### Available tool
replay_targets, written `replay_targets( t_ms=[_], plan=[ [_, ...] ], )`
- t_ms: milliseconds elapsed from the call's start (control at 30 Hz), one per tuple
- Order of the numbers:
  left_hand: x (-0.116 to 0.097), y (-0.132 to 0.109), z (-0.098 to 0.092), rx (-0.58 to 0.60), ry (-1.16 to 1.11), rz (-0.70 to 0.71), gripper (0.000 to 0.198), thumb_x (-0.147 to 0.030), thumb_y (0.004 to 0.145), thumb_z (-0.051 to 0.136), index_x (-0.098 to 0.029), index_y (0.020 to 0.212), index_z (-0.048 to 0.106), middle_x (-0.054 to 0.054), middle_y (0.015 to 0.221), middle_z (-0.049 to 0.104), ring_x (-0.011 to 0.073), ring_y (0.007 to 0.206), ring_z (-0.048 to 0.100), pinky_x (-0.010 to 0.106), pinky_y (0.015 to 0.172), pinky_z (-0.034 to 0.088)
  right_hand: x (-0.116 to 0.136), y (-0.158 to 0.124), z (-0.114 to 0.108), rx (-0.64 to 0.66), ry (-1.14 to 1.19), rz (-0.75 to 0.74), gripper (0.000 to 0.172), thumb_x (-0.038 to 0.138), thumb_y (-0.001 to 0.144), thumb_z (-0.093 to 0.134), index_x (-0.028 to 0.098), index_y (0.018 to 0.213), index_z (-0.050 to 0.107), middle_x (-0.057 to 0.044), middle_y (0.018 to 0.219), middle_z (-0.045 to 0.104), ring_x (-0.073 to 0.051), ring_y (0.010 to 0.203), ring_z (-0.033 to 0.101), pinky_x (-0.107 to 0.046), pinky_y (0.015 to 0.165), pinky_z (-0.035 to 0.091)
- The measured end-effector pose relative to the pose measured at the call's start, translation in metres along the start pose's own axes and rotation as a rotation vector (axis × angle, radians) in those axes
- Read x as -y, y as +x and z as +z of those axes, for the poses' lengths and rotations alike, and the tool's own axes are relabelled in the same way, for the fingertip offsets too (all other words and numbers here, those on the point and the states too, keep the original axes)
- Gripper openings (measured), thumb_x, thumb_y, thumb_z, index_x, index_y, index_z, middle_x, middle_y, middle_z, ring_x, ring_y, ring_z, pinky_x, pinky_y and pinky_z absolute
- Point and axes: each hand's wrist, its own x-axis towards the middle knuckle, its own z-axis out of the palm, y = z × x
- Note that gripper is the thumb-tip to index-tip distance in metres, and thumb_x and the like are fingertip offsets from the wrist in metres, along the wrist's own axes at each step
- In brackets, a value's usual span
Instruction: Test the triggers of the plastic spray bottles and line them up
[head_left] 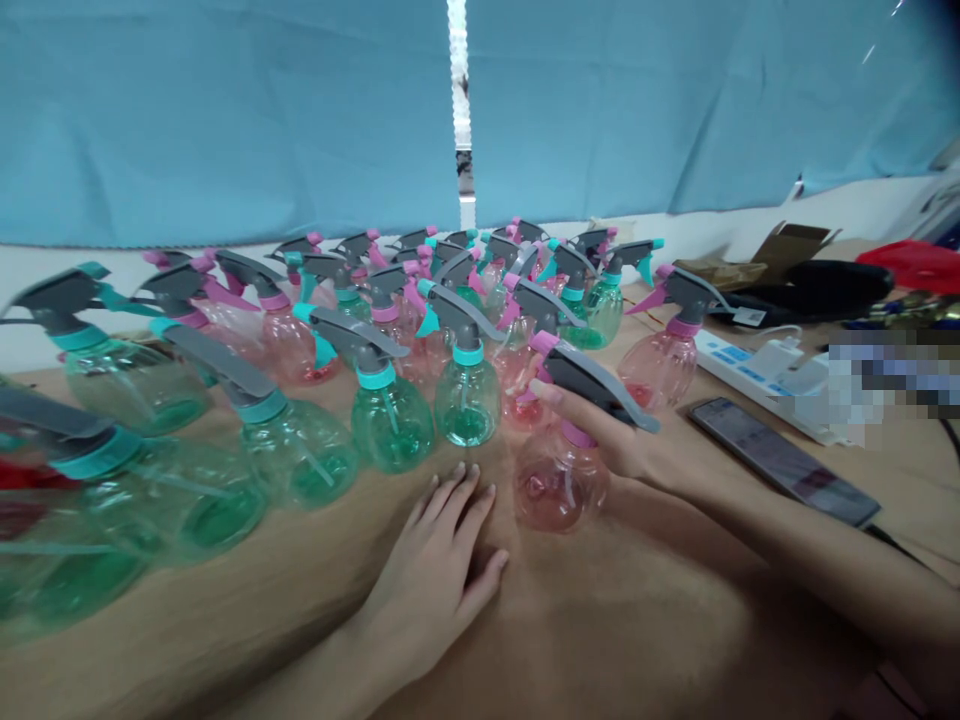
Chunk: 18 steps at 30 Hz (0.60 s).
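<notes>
My right hand is wrapped round the neck of a clear pink spray bottle with a grey and pink trigger head. The index finger stretches forward near the pink nozzle, and the other fingers are partly hidden behind the head. This bottle stands upright on the wooden table. My left hand lies palm down on the tabletop with its fingers a little apart, holding nothing. Just beyond its fingertips stand a green spray bottle and another green spray bottle, both with turquoise collars.
Several more green and pink spray bottles crowd the table's left and back, including a pink one at right. A phone and a white power strip lie to the right. Behind hangs a blue cloth. An open cardboard box sits back right.
</notes>
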Motion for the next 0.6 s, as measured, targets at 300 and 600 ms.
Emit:
replay_targets(
  t_ms=[300,600],
  plan=[
    [0.0,0.0,0.0,0.005,0.007,-0.001,0.049,-0.038,0.095,0.048,-0.01,0.135,0.047,0.016,0.145,0.044,0.0316,0.133,0.041,0.052,0.104,0.039,0.002,-0.002,0.003,-0.084,-0.077,0.031,0.03,0.055,0.089,0.05,0.029,0.095,0.064,0.002,0.07,0.058,-0.017,0.063,0.055,-0.031,0.06,0.046],
    [0.0,0.001,-0.001,0.007,0.007,0.0,0.049,-0.037,0.094,0.05,-0.008,0.134,0.049,0.018,0.144,0.045,0.0332,0.132,0.042,0.053,0.104,0.039,0.001,-0.001,0.007,-0.062,0.046,0.033,0.031,0.054,0.088,0.052,0.029,0.1,0.065,-0.001,0.086,0.065,-0.021,0.085,0.063,-0.035,0.077,0.051]
  ],
)
